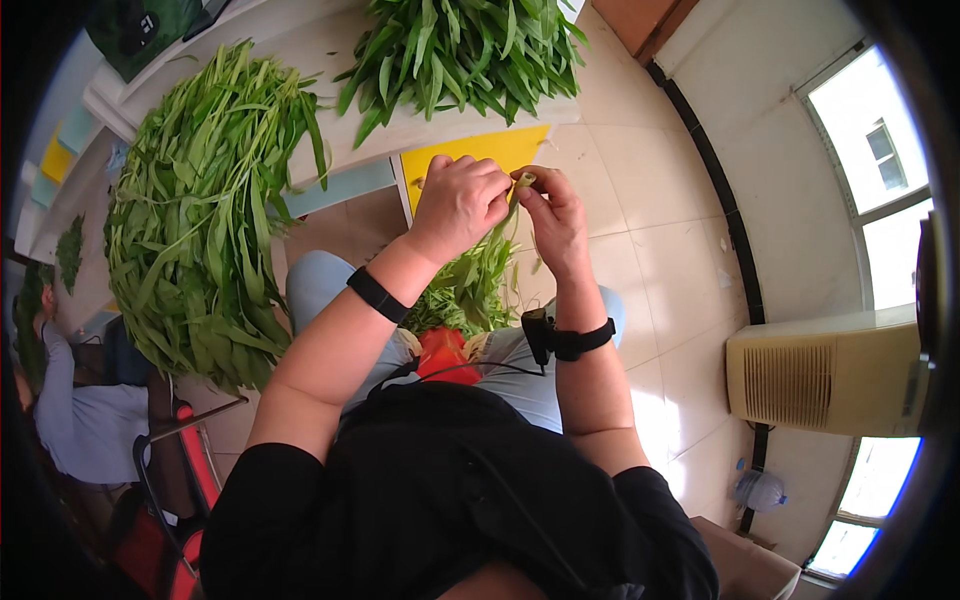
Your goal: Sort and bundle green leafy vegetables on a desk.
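Note:
Both hands meet above my knees. My right hand [553, 214] pinches a hollow green stem [527, 179] between thumb and fingers, its cut end showing. Curled in beside it, my left hand [463, 201] touches the stem's side; what its fingers grip is hidden. Leaves of water spinach [472, 281] hang below the hands, over a heap of loose greens and a red bag [445, 355] between my legs. A large bundle of water spinach [199, 217] lies on the table at left, and another leafy pile [465, 56] lies at the table's far end.
The pale tabletop [345, 154] has a yellow cabinet door [476, 150] beneath it. At far left another person [90, 420] sits near a red and black chair [196, 457]. An air conditioner unit [817, 375] and a plastic bottle [761, 491] stand by the right wall.

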### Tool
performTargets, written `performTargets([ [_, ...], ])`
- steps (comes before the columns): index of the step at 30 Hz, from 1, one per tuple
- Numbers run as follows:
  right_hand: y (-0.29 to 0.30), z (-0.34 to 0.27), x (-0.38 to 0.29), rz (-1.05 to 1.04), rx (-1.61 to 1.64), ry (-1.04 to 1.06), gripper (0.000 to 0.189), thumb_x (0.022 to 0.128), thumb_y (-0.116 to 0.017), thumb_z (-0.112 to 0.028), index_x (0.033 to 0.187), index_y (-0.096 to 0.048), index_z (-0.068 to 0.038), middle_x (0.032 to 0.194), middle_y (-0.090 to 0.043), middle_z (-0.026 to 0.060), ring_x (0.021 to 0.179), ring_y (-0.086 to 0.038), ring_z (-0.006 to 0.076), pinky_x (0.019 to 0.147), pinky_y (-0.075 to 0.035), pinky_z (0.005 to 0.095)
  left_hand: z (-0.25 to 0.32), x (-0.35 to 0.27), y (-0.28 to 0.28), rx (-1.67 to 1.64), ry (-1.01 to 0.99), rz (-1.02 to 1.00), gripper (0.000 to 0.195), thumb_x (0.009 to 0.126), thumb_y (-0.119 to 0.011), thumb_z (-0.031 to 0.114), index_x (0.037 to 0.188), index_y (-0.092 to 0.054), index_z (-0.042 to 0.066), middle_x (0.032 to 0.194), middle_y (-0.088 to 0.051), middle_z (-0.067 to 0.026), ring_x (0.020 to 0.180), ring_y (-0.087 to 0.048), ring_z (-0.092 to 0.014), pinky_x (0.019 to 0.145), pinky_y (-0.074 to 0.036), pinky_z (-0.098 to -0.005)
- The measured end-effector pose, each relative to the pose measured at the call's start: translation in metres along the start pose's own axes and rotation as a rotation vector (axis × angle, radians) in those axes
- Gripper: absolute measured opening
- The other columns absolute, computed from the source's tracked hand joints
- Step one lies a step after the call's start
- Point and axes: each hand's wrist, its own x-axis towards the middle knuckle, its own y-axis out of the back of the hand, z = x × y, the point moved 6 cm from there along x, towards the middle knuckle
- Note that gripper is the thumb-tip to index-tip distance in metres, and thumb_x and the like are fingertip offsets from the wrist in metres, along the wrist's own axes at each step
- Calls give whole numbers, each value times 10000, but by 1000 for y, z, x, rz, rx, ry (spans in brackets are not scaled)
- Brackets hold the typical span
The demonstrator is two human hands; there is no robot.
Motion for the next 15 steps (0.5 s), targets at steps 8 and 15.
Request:
performTargets([
  [8, 10, -13, 5, -125, 144, -98, 231, 918, -468, -43, 1136, -536, -8, 1045, -600, 53, 968, -529, 129, 857, -398, 249, -65, -28, -14, -148, 287, -5, 85, 768, -603, 151, 813, -666, 115, 823, -626, -34, 823, -584, -264, 726, -436, -395],
  [15, -5, -15, 5, -217, 226, -166, 239, 925, -454, -67, 1141, -536, -8, 1039, -596, 57, 978, -532, 135, 860, -409, 256, -33, -5, -12, -445, 88, -92, 136, 746, -639, 162, 857, -689, 100, 898, -631, -54, 846, -588, -274, 770, -473, -391],
])
